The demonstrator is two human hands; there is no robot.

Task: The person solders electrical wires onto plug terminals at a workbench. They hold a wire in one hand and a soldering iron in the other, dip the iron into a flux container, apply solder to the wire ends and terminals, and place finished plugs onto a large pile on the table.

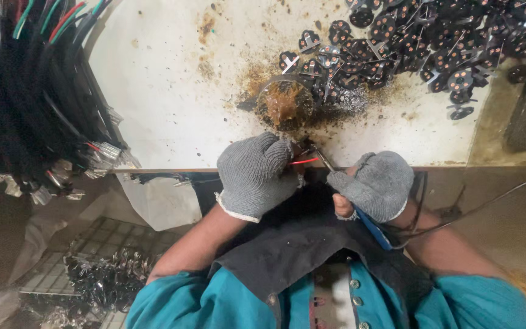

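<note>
Thin red wire [304,161] pinched at the near edge of the white worktable [171,91], just in front of a round, brown-crusted pot [285,105]. Gripped by the gloved left hand [255,175], fingers curled shut around the wire and whatever small part sits at its end, too hidden to make out. Met at the tip by a soldering iron [360,213] with a blue handle and thin metal point, clasped in the gloved right hand [374,184], fist closed on the handle, dark cord trailing off to the right. Both hands close together, almost touching. Beyond the pot, a heap of small black round parts [421,42] with copper spots, spread across the far right of the stained table. At far left, a hanging bundle of black cables [38,103] with metal terminals and a few red and green strands. Below, teal sleeves and a dark apron.
</note>
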